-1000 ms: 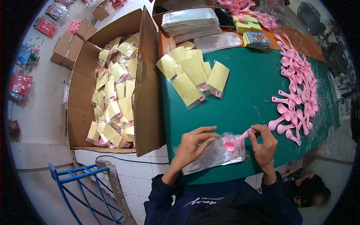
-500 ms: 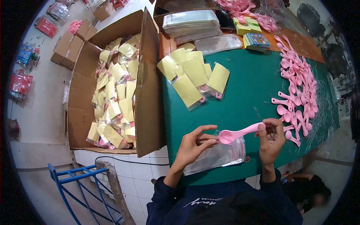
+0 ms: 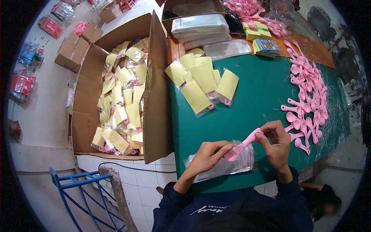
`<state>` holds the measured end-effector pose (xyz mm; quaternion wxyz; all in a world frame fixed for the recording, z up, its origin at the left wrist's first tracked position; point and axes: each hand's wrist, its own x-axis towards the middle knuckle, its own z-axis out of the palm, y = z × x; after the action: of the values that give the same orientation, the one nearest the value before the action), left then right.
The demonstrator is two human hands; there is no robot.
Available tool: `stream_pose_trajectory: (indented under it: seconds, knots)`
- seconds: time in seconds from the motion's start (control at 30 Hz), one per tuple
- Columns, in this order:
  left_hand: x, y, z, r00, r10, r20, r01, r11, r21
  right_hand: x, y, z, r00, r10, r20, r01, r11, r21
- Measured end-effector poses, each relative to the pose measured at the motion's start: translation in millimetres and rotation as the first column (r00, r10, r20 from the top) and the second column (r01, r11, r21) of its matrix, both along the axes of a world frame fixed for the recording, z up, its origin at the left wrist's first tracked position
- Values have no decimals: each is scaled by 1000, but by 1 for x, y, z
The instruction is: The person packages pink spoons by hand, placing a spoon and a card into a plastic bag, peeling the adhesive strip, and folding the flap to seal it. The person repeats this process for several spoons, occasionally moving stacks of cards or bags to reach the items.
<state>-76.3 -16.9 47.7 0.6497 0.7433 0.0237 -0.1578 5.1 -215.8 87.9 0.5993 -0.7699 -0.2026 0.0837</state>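
Note:
A pink spoon (image 3: 244,146) slants above the clear plastic bags (image 3: 228,166) at the near edge of the green table. My right hand (image 3: 273,144) pinches the spoon's handle end between thumb and fingers. My left hand (image 3: 211,155) is closed, its fingertips together beside the spoon's bowl; whether they grip the bowl or some clear plastic is too small to tell. Bagged packs with yellow cards (image 3: 194,96) lie beyond my hands. On the right of the table is a long pile of pink spoons (image 3: 305,89).
An open cardboard box (image 3: 158,100) of bagged packs stands left of the table (image 3: 262,92). Stacked clear bags (image 3: 199,29) and card stacks (image 3: 266,45) sit at the back. A blue metal rack (image 3: 83,177) is at lower left, and a person (image 3: 326,197) at lower right.
The spoon has tilted more steeply, its bowl now lower. My left hand has moved right and down, its fingers drawn together. My right hand has shifted slightly, still holding the handle.

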Motion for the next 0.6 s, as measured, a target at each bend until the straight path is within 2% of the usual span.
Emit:
stream_pose_trajectory:
  seconds: [0.03,0.07,0.13,0.2,0.23,0.27,0.3,0.37,0.4,0.47,0.53,0.6]
  knots:
    - [1,1,1,1000,-28,-10,28,999,17,3,-1,3,995,92,30,-91,995,-31]
    - [3,-2,4,997,73,-3,-72,990,-121,6,-1,7,981,184,57,-180,981,-64]
    - [3,-11,10,962,272,-32,-263,885,-384,11,3,16,901,405,157,-391,913,-115]
    - [2,-10,8,937,331,109,-269,886,-377,20,17,25,718,627,303,-605,777,-173]
    - [1,-9,8,917,356,179,-272,887,-373,31,18,24,681,679,272,-678,726,-115]
    - [-2,-6,9,916,368,159,-300,893,-336,49,19,20,638,730,246,-743,668,-54]
    - [-4,-5,9,899,390,201,-295,876,-382,82,17,9,716,665,210,-682,731,11]
    - [-7,-2,8,856,432,282,-270,841,-469,161,20,13,861,397,317,-350,916,-197]
    - [-10,0,2,846,433,310,-280,857,-433,228,15,-5,823,324,467,-112,897,-427]
    - [-17,2,2,827,467,314,-292,834,-469,334,-4,-52,860,15,510,202,908,-367]
    - [-22,4,4,796,496,347,-270,804,-530,415,-26,-82,888,-158,432,422,651,-631]
    - [-29,7,3,797,507,328,-292,800,-525,403,-21,-77,888,-42,458,384,617,-687]
